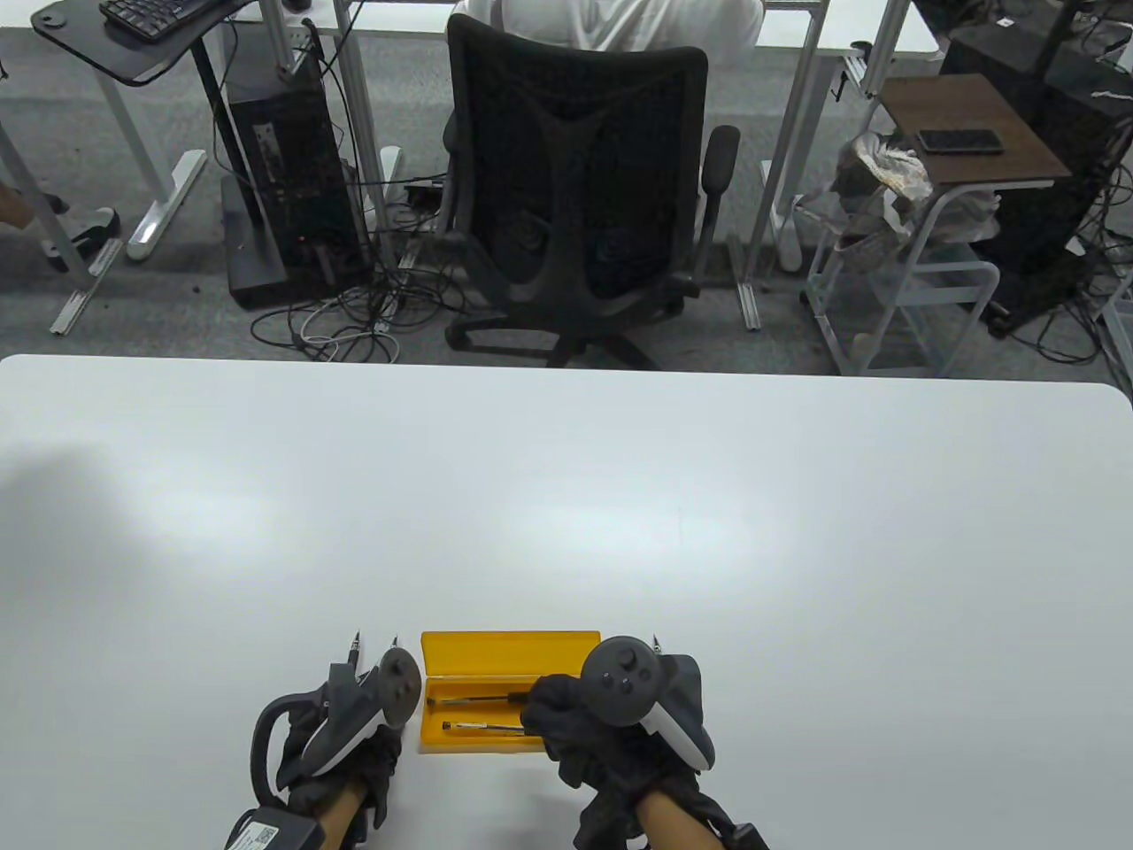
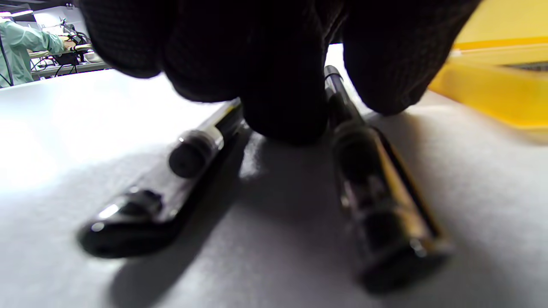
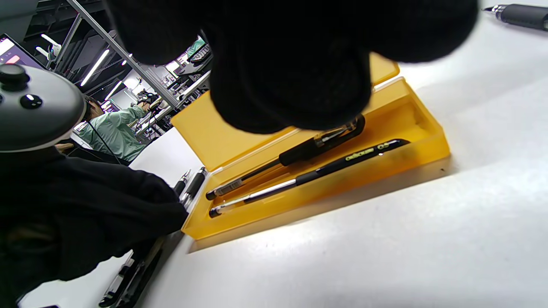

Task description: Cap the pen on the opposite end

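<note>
While the yellow case [image 1: 509, 653] lies open at the 6 o'clock edge of the white table [image 1: 566, 496], two black pens [image 3: 299, 171] rest side by side inside its tray, with the lid folded back toward 12 o'clock. At 9 o'clock of the case, the left hand [image 1: 341, 735] sets its gloved fingers [image 2: 278, 85] down over two more pens [image 2: 376, 196] lying on the table, though whether it pinches either cannot be told. At 3 o'clock, the right hand [image 1: 620, 735] hangs over the tray's end, fingers curled, grip state not discernible, with another pen [image 3: 520, 15] lying just beyond it.
</note>
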A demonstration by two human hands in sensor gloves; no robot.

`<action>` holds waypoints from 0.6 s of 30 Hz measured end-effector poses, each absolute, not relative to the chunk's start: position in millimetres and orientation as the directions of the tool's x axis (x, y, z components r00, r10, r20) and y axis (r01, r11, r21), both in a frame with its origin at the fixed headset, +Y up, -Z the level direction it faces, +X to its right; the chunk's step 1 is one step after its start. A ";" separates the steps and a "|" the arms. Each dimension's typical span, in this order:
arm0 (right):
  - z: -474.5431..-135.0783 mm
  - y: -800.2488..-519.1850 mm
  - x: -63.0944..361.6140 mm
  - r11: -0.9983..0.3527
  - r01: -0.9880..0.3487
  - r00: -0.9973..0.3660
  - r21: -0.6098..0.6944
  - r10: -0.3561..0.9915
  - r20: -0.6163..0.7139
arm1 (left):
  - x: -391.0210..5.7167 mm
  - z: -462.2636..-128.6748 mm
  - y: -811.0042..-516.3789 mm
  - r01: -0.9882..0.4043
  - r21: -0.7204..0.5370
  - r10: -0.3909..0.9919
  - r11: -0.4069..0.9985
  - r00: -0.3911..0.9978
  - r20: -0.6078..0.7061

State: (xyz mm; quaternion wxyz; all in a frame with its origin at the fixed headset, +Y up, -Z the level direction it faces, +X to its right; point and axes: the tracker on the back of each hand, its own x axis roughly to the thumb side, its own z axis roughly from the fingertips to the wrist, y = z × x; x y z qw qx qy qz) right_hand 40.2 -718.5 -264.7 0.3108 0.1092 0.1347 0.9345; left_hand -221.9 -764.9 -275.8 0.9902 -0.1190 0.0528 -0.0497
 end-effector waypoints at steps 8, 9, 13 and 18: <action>-264.8 -718.3 41.3 -0.774 -0.550 -0.790 0.314 0.604 0.105 | -226.7 -274.9 -752.1 0.009 -0.226 -0.034 0.974 0.994 -0.107; -265.1 -717.8 42.2 -0.773 -0.554 -0.790 0.309 0.605 0.099 | -227.6 -274.3 -748.0 -0.009 -0.207 -0.014 0.978 0.994 -0.109; -266.5 -715.3 46.3 -0.774 -0.566 -0.790 0.284 0.608 0.082 | -228.5 -265.0 -728.1 -0.144 -0.070 0.140 0.987 0.988 -0.071; -268.4 -711.9 50.8 -0.821 -0.525 -0.830 0.224 0.553 0.078 | -211.1 -259.3 -725.9 -0.193 0.004 0.191 0.981 0.971 0.145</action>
